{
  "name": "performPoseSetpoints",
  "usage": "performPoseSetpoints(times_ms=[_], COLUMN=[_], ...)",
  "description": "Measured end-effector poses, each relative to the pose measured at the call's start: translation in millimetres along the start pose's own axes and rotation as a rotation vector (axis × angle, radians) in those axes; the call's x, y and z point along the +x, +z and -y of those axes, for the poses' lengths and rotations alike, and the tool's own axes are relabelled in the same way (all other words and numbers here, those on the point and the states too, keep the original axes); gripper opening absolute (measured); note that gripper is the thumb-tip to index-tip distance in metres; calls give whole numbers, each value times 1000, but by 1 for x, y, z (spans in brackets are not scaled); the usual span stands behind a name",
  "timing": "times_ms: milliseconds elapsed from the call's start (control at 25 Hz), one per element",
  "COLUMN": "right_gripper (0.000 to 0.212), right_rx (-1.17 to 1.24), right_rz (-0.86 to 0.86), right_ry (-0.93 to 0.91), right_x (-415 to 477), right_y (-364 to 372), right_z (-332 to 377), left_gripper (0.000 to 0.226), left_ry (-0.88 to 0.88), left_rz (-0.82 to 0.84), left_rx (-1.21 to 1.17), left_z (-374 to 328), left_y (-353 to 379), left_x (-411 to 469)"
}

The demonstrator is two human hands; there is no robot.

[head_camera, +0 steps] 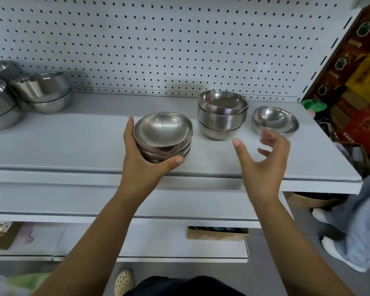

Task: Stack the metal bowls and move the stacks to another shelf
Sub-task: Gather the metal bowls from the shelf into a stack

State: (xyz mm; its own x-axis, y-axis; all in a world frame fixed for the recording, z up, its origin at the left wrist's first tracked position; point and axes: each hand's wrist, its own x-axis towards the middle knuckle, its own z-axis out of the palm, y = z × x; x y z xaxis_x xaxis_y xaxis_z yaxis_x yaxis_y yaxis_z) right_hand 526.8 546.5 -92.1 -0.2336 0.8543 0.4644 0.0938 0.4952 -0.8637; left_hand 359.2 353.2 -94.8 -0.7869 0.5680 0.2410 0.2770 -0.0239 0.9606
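Note:
On the grey shelf [77,144] my left hand [141,159] wraps the left side and front of a short stack of shiny metal bowls [163,133] near the front edge. Behind and to the right stands a taller stack of three metal bowls [221,114]. A single metal bowl [275,121] rests further right, tilted towards me. My right hand [265,161] hovers over the shelf's front, fingers spread and slightly blurred, just in front of the single bowl and holding nothing.
Larger steel bowls [41,92] are stacked at the shelf's left end. A white pegboard [158,39] backs the shelf. Lower shelves [158,210] jut out below. Another person's legs and white shoes [346,251] stand at the right beside printed boxes [359,82].

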Motion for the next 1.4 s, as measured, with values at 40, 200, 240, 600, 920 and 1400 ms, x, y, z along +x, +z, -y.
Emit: performPoseSetpoints(times_ms=[40,200,240,600,920,1400], right_gripper=[73,109,114,123,134,128], right_rx=[-50,-144,-152,-70,310,275], right_rz=[-33,-46,-31,-57,-11,650], right_ry=[19,183,223,323,189,55], right_x=[10,54,64,93,33,25], right_y=[-3,-4,-2,-2,1,58], right_z=[-7,-27,-31,-46,21,77], left_gripper=[140,134,134,127,130,114], left_ry=[11,15,15,-8,-7,-41], left_rz=[-33,-80,-83,-42,10,50], left_rx=[0,-3,0,-16,-8,-54], left_z=[1,2,1,-2,-4,-8], left_y=[6,10,10,5,-4,-24], left_x=[0,2,3,5,7,8])
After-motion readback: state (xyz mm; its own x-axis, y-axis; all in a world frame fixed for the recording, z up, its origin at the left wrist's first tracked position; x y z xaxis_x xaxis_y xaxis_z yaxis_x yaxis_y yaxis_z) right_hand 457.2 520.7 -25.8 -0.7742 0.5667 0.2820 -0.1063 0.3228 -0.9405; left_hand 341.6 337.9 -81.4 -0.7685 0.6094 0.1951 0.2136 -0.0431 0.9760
